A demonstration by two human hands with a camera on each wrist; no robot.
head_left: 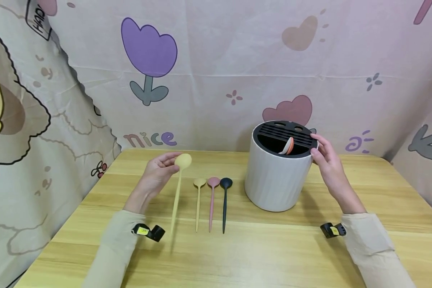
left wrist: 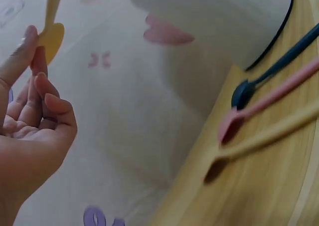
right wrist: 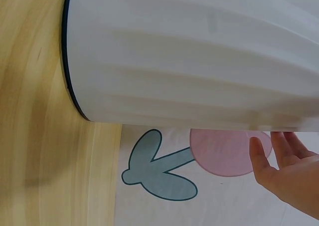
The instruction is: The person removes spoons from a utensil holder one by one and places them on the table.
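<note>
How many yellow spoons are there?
2: one spoon in the left hand, and another spoon on the table, just left of the pink spoon. The holder might hide more.

The head camera sits high and looks forward and down, back far enough to see the light-brown wooden desk (head_left: 255, 256) and the pale, flower-printed cloth wall (head_left: 216, 48). The left wrist camera (head_left: 153, 233) looks at the cloth wall, close behind the left grip (head_left: 158, 172), tipped so the desk is on the right. The right wrist camera (head_left: 333, 230) tips the other way, very near the tall, round white bucket (head_left: 279, 180). All three views share the bucket.
</note>
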